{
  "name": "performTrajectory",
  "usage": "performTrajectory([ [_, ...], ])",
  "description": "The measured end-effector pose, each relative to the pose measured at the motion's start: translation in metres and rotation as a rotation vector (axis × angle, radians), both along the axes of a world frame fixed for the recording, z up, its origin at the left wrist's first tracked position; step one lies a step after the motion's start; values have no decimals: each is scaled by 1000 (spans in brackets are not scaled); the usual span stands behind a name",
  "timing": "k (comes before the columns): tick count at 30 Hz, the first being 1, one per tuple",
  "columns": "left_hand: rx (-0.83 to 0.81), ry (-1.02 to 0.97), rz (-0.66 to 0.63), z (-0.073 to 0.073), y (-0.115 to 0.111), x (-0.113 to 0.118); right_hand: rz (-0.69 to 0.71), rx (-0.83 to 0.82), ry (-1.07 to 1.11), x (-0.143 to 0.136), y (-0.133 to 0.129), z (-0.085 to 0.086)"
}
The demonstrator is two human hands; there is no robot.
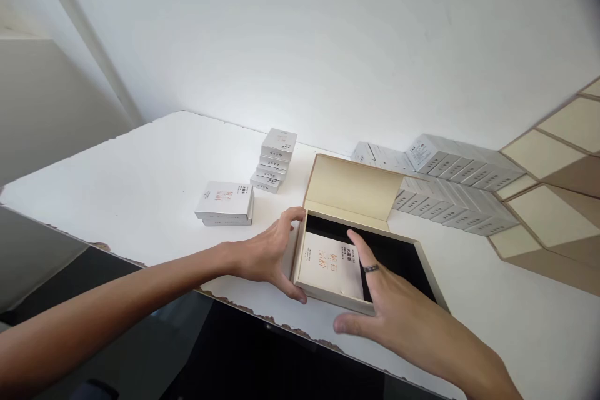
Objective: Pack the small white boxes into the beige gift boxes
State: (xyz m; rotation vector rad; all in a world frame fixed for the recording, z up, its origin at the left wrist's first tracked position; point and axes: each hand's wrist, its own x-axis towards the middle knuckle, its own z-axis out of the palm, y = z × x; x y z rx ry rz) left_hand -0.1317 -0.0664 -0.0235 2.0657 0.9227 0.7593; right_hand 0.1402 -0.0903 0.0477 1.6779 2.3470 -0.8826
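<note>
A cream gift box with a black inside stands on the table, its lid raised at the back. In its left part lies a flat white carton with orange and black print; the black right part shows bare. My left hand grips the box's left end, thumb at the front corner and fingers at the back corner. My right hand, wearing a ring, reaches over the front wall with thumb and index finger wide apart. Its index finger is above the carton's right edge; whether it touches cannot be seen.
Two stacked white cartons lie to the left, with a stepped stack of several more behind. Rows of white cartons stand at the back right, beside piled cream boxes. The table's front edge is chipped.
</note>
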Motion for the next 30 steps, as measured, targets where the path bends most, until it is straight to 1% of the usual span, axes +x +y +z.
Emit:
performTrajectory([
  [2, 13, -4, 13, -2, 0, 3, 19, 27, 12, -3, 2, -6],
  [4, -7, 7, 19, -1, -2, 5, 15, 81, 15, -5, 4, -12],
  [6, -9, 45, 24, 7, -8, 0, 12, 112, 22, -5, 6, -15],
  [7, 18, 62, 40, 13, -12, -5, 14, 120, 26, -5, 6, -15],
  [9, 150, 63, 112, 32, -21, -23, 17, 132, 24, -4, 7, -15],
  [11, 309, 50, 258, 52, -29, -50, 14, 130, 16, -3, 7, -13],
  [12, 343, 82, 352, 61, -32, -65, 13, 125, 16, -2, 7, -12],
  [13, 319, 172, 446, 68, -32, -80, 13, 119, 17, -2, 7, -12],
  [14, 261, 291, 507, 73, -31, -94, 14, 114, 17, -3, 7, -11],
  [15, 186, 415, 532, 75, -29, -106, 16, 113, 14, -3, 7, -11],
  [17, 21, 626, 522, 76, -21, -125, 21, 118, -5, -3, 8, -13],
  [18, -55, 687, 505, 74, -16, -131, 25, 128, -16, -2, 8, -15],
  [19, -123, 718, 494, 71, -12, -135, 29, 150, -23, 0, 7, -17],
  [21, -222, 702, 475, 67, -6, -139, 25, 223, -13, 7, 5, -22],
  [23, -248, 626, 461, 64, -6, -141, -8, 316, 30, 19, 1, -23],
  [26, -196, 513, 491, 63, -12, -140, -69, 433, 126, 34, -7, -17],
  [28, -180, 492, 504, 63, -16, -138, -82, 499, 188, 38, -12, -11],
  [30, -202, 512, 486, 63, -18, -134, -57, 551, 235, 36, -14, -6],
])
